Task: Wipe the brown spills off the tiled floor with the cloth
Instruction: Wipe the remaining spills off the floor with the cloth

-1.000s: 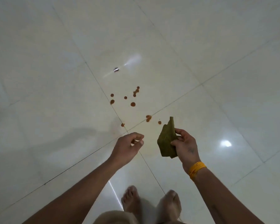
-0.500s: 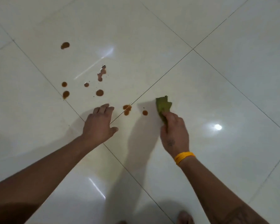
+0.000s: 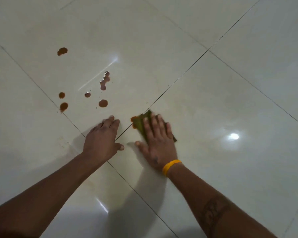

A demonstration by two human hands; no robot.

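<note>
A green cloth point(image 3: 140, 123) lies flat on the pale tiled floor point(image 3: 205, 100), pressed down by my right hand point(image 3: 157, 141), whose fingers are spread over it. A brown spill point(image 3: 133, 119) shows at the cloth's left edge. Several more brown spills dot the tile to the far left: a round one point(image 3: 103, 103), a streaky cluster point(image 3: 105, 80), a small one point(image 3: 87, 94), two by the grout line point(image 3: 63, 106) and one farther away point(image 3: 62, 51). My left hand point(image 3: 102, 138) rests palm down on the floor beside the cloth, holding nothing.
Dark grout lines point(image 3: 187, 67) cross beneath my hands. Bright light reflections point(image 3: 233, 136) glare on the glossy tiles. A yellow band point(image 3: 170, 166) circles my right wrist.
The view dropped closer to the floor. My right hand went from pinching the cloth upright to pressing it flat, sliding left onto the nearest spills. My left hand settled on the floor.
</note>
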